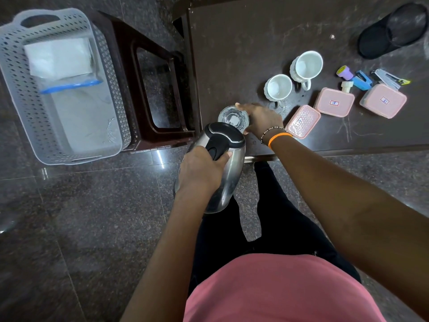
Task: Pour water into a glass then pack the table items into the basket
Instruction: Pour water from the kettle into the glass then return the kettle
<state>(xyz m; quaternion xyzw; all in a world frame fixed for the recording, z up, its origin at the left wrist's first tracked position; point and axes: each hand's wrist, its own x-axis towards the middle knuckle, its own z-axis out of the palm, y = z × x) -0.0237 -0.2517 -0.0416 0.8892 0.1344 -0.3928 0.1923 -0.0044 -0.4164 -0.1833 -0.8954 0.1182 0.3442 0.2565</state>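
Pink shirt (pixel 278 291) and black trousers (pixel 274 219) fill the bottom of frame, person standing at table (pixel 243 43) edge. Left hand (pixel 202 173) is wrapped tight round the black handle of the steel kettle (pixel 222 163), which is tilted fwd w/ its spout end over the glass (pixel 233 118). Right hand (pixel 260 119) is closed round the glass's side, at the table's near left corner; orange band and bead bracelet on that wrist. Can't tell if water is flowing.

On table right of the glass: two white mugs (pixel 278 87), (pixel 306 66), three pink lidded boxes (pixel 303 121), (pixel 335 101), (pixel 384 100), w/ a purple stamp (pixel 346 72), blue stapler (pixel 363 79), silver stapler (pixel 386 79) and small white bottle (pixel 346 86) behind them. Black round thing (pixel 392 31) sits at far right.

Basket (pixel 18 66), grey perforated, rests on a dark stool (pixel 151 89) left of the table, well apart from the glass; white paper (pixel 58 56) and a clear bag w/ blue strip (pixel 69 86) lie inside.
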